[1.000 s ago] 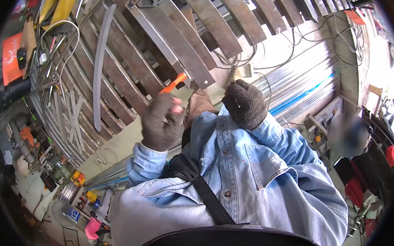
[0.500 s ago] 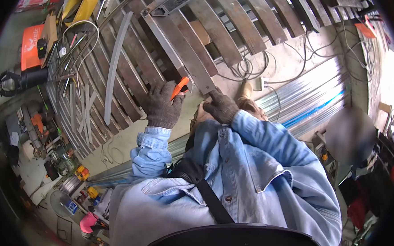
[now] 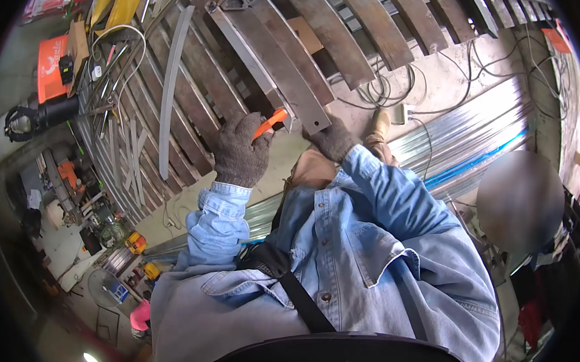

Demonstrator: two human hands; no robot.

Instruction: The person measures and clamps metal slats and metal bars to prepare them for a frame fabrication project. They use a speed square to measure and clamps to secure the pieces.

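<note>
My left hand (image 3: 242, 151), in a dark knit glove, is closed around a bright orange tool (image 3: 271, 123); what kind it is I cannot tell. The tool's tip lies close to the end of a light metal edge (image 3: 247, 55). Along that edge runs a flat steel bar (image 3: 287, 82) with a small round hole near its end. My right hand (image 3: 335, 140), gloved too, grips the bar's near end, its fingers partly hidden beneath. Both hands are at the front of a rack of parallel steel slats (image 3: 360, 37).
A curved grey strip (image 3: 171, 89) lies across the slats at left. An orange box (image 3: 52, 69) and a yellow container (image 3: 119, 5) stand at the upper left. Shiny metal lengths (image 3: 463, 134) and loose cables (image 3: 383, 87) lie on the floor at right. Another person (image 3: 520, 203) is at the right.
The orange tool has tilted from steep to slanting up and right. My right hand has shifted slightly upward at the bar's end. The whole view has shifted a little.
</note>
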